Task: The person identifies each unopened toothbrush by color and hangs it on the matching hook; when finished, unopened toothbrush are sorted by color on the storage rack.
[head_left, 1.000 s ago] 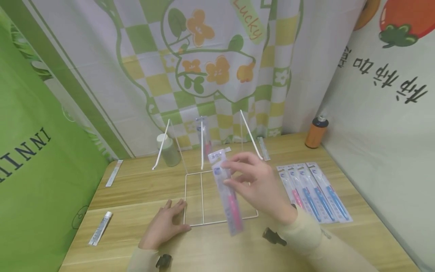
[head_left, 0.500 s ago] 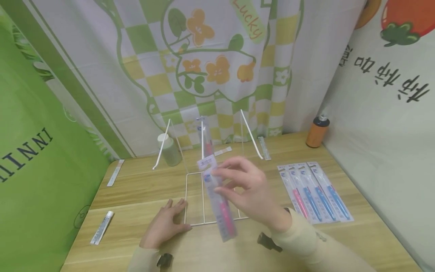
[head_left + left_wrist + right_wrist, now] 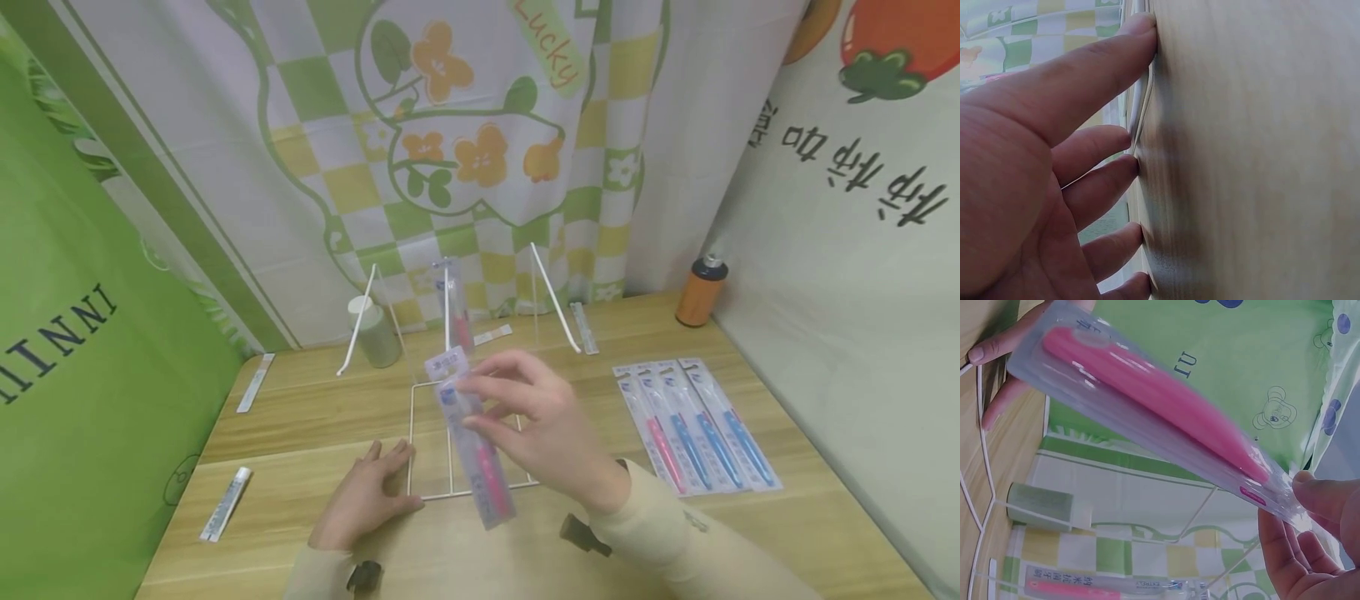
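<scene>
Toothbrush (image 3: 477, 454), pink-handled, in a slim clear pack, is lying at nine o'clock from the right hand (image 3: 536, 417), with which I am pinching its upper half; its long axis is running eleven to five. On my head feed, the white wire rack (image 3: 552, 292) is placing its middle prong (image 3: 447, 312) at the pack's twelve. The left hand (image 3: 362, 504), fingers spread, is touching the rack's base at eight. Wood-grain table (image 3: 300, 425) is carrying four packed toothbrushes (image 3: 690, 452) at three.

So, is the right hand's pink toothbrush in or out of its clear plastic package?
In: the clear plastic package encloses the pink toothbrush handle.
</scene>
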### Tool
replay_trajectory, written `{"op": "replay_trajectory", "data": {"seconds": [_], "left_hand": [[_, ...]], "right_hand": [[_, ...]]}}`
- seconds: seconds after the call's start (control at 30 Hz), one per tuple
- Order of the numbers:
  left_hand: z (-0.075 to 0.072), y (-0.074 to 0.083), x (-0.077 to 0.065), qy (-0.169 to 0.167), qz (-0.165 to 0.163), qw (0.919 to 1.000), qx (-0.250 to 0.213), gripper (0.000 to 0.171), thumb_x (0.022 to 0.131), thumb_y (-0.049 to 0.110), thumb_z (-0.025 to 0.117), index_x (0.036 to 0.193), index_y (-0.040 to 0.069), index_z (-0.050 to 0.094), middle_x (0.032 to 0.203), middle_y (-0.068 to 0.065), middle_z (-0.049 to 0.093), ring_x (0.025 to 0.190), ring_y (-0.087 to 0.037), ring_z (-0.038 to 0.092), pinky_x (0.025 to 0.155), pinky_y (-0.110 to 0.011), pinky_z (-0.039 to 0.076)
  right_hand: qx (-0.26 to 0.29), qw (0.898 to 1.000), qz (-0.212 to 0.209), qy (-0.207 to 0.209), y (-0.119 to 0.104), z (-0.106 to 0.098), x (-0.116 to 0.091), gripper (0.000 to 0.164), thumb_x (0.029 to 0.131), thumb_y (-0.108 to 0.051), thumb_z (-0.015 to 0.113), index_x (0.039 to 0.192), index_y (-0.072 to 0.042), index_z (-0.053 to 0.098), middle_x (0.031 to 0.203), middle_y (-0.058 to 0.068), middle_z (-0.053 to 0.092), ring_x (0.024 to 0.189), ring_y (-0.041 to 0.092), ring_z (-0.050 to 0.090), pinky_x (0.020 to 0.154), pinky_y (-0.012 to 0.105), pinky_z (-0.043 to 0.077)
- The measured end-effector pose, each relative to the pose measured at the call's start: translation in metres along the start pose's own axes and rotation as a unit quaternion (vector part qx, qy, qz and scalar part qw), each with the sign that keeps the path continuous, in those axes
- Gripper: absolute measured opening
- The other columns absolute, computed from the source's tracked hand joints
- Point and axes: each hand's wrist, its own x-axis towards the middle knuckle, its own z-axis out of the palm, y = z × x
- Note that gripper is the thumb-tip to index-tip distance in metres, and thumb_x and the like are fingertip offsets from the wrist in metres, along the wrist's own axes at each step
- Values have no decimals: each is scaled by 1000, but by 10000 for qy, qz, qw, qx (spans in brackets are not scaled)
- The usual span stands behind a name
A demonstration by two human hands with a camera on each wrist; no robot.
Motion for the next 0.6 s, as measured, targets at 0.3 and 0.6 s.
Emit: {"op": "replay_trajectory", "data": {"seconds": [0.3,0.6], "left_hand": [[0,0,-1,3,41,10000,-31,87,82,44,92,155,11,59,163,-8,50,155,-56,28,123,-77,20],[0,-1,0,23,28,10000,-50,87,81,43,93,154,11,60,163,-7,50,155,-57,28,122,-77,20]], "right_hand": [[-292,9996,-23,-58,10,6,2,42,84,3,89,124,-6,78,124,12,67,101,23,73,77,20,64],[-417,9990,-75,129,30,14,8,44,82,8,88,123,-3,77,122,13,66,100,25,73,77,21,64]]}}
